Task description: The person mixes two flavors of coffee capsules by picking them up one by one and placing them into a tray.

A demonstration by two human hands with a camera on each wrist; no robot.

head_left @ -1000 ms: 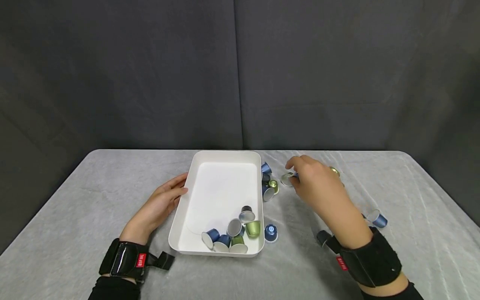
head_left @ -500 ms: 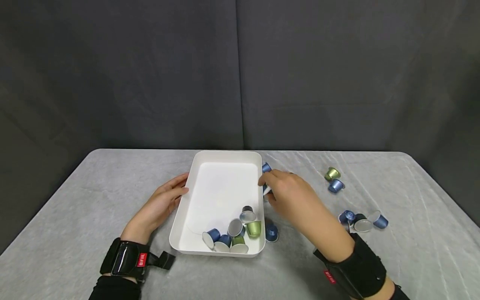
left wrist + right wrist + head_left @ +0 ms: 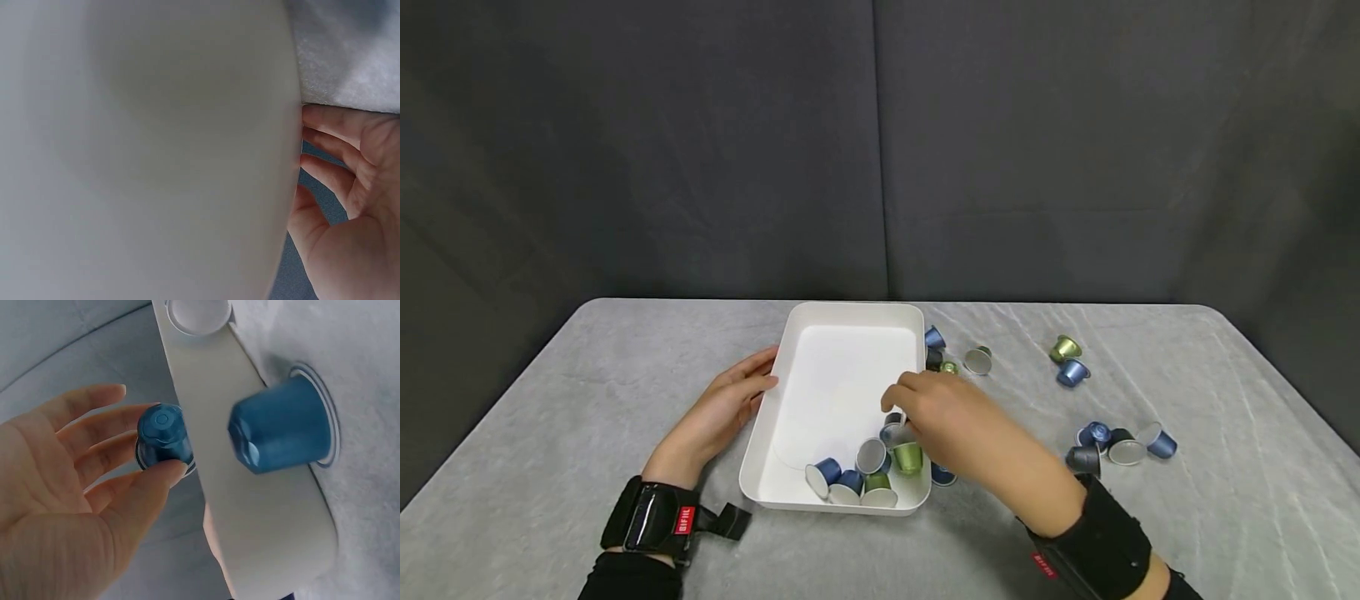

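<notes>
- A blue coffee capsule (image 3: 164, 435) is pinched between thumb and fingertips of the right hand (image 3: 951, 421), held just inside the white tray (image 3: 790, 350), above its near-corner capsules.
- The tray's outer wall is braced by the left hand (image 3: 718, 408), fingers straight and together, steadying it.

From above and behind both hands, we looked forward and down across the desk (image 3: 587, 375). Our left wrist view pressed close against the tray (image 3: 156, 156) wall; our right wrist view shared that tray's rim (image 3: 250, 506), close up.
</notes>
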